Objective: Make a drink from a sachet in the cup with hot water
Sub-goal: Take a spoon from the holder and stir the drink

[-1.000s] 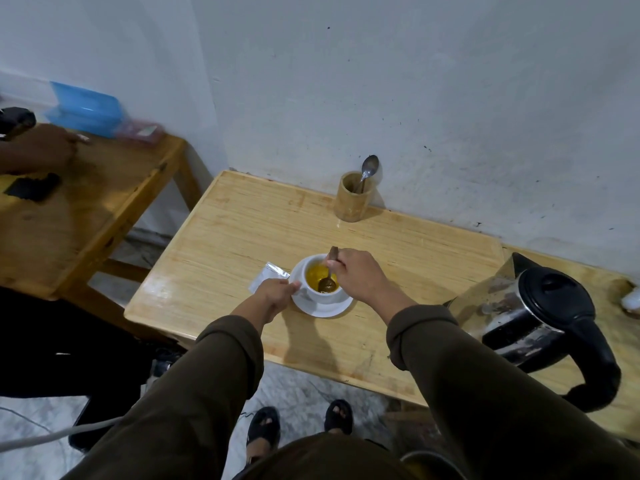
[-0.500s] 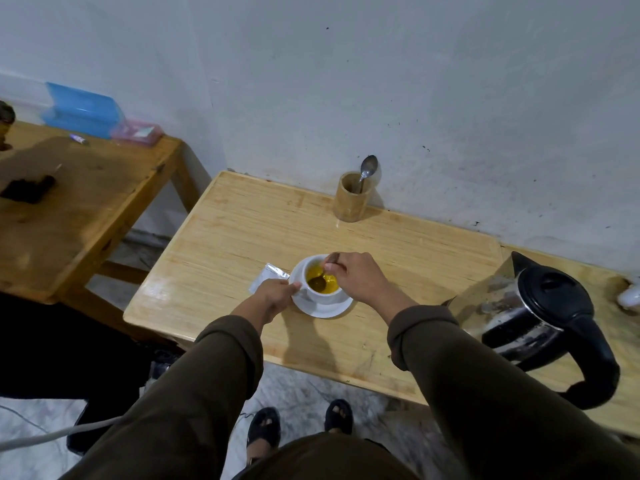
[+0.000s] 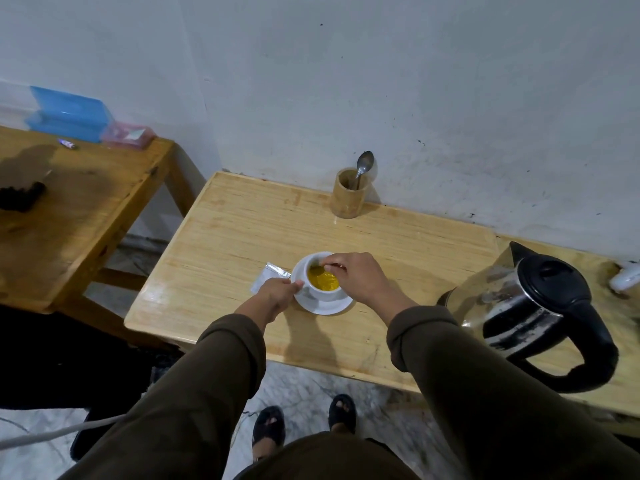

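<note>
**Yellow drink in the cup, both hands at it**

We see the pale wooden worktop [image 3: 242, 237] against the white wall, and near its front edge the white cup [image 3: 323, 291] stands upright on a white saucer [image 3: 325, 306]. The cup holds a bright yellow liquid with a darker patch toward its far side. Our right hand [image 3: 360, 278] reaches over the cup's right rim, its fingers [image 3: 334, 266] pinched narrow on a spoon [image 3: 317, 270] that dips into the drink; only a little of it shows below the fingertips. Our left hand [image 3: 277, 296] is at the cup's left side, fingers closed at the handle and saucer edge; we cannot tell which of the two it grips.

To the right, well apart from the cup, stands a steel kettle [image 3: 526, 306] with a black lid and handle. At the back by the wall is a wooden holder [image 3: 348, 195] with a second spoon [image 3: 363, 166] leaning in it. Just left of the saucer lies a silvery sachet [image 3: 268, 280], partly covered by the left hand.
</note>
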The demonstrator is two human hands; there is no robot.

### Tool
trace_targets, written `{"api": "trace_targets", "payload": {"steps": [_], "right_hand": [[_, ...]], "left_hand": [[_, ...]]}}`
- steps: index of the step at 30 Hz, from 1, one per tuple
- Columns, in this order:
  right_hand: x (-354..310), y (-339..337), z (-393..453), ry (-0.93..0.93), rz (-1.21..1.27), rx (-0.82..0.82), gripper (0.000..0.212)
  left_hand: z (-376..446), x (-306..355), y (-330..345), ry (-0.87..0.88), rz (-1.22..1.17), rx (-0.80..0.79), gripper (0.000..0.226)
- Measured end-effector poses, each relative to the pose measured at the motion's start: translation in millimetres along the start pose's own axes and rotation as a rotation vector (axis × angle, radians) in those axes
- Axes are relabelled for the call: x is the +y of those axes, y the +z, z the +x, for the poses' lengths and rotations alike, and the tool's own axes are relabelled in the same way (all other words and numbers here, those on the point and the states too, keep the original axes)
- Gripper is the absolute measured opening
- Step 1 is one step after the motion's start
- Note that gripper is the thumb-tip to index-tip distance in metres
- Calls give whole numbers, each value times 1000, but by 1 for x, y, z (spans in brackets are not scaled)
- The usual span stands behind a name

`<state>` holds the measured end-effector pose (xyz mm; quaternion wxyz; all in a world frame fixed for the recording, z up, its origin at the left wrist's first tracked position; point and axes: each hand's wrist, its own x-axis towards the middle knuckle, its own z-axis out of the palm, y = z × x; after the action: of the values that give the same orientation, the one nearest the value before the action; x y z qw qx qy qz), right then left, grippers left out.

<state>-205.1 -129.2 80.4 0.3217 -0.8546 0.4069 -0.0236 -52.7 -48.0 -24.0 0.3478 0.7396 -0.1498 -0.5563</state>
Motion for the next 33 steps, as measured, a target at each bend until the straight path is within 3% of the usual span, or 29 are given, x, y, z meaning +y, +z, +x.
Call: {"api": "trace_targets", "payload": {"steps": [4, 11, 15, 24, 27, 33], "right_hand": [[0, 0, -9, 20, 40, -14, 24], [3, 0, -35, 139, 331, 25, 19], [7, 6, -50, 269, 513, 28, 17], [2, 29, -86, 506, 666, 5, 24], [7, 40, -91, 492, 699, 37, 10], [25, 57, -96, 568, 786, 138, 27]], "left_hand": [[2, -1, 0, 23, 11, -8, 49], [8, -1, -1, 29, 113, 14, 53], [5, 5, 0, 35, 152, 2, 53], [10, 1, -4, 71, 174, -34, 53], [1, -2, -3, 118, 184, -6, 55], [-6, -8, 1, 124, 145, 11, 58]]}}
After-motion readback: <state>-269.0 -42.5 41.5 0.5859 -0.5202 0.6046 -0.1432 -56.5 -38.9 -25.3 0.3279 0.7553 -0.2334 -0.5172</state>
